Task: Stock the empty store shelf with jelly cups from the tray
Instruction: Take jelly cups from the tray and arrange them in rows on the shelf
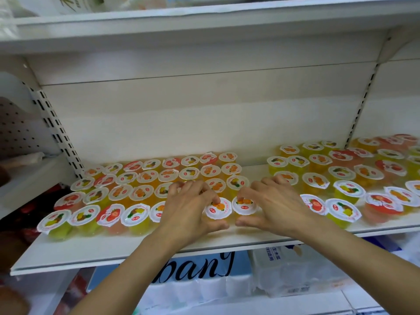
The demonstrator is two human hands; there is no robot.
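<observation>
— Fingers?
— Left hand (188, 206) curls round an orange cup (217, 209); right hand (276, 204) pinches its neighbour (245, 205).
— Where?
— Front row of the shelf (136, 248), touching, between two cup blocks.

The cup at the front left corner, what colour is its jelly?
Yellow-green jelly cup, clearest in the head view.

2 bare forearms in view, no sleeves visible up to frame edge. Left hand (192, 208) & right hand (276, 204): bare, no gloves, rings, watch or wristbands. Short nails.
</observation>
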